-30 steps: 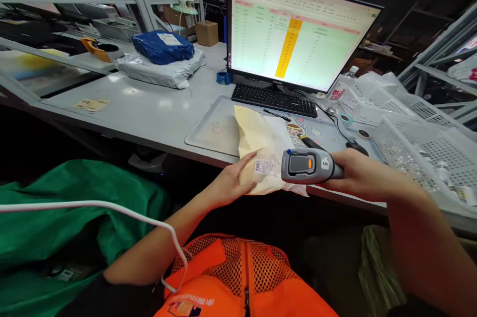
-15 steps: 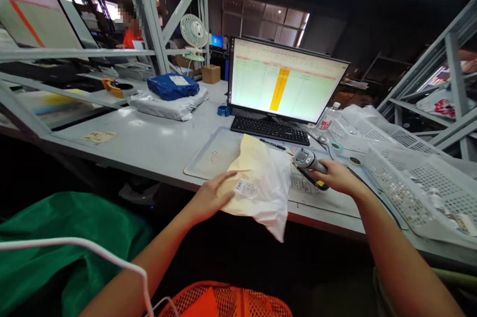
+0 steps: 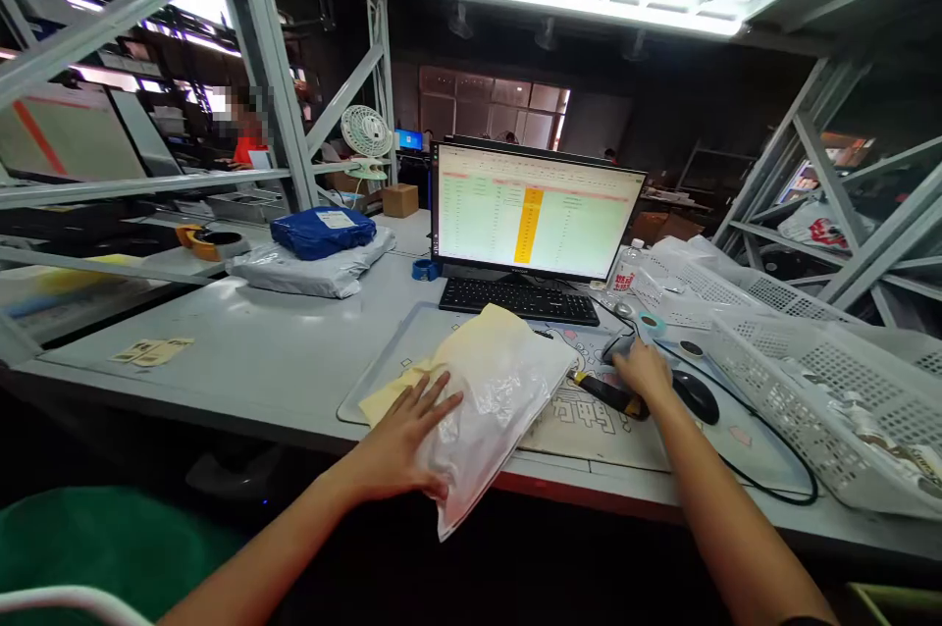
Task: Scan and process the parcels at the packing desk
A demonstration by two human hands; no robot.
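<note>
Now left hand, fingers spread, rests on a flat white-and-yellow plastic mailer slanting away rightward; right hand clasps a grey scanner.

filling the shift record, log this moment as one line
left hand: spread on white bag | right hand: on grey scanner | black mouse: on mat | monitor: lit

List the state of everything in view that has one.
Left hand: open, fingers spread on the mailer
Mailer: one corner past the desk edge
Right hand: at the scanner, grip unclear
Scanner: partly covered by the hand
Cutter: lying down, blade unclear
Monitor: on, spreadsheet showing
Bottle: upright, capped
Blue parcel: atop the white parcel
Fan: spinning or not, can't tell
</note>
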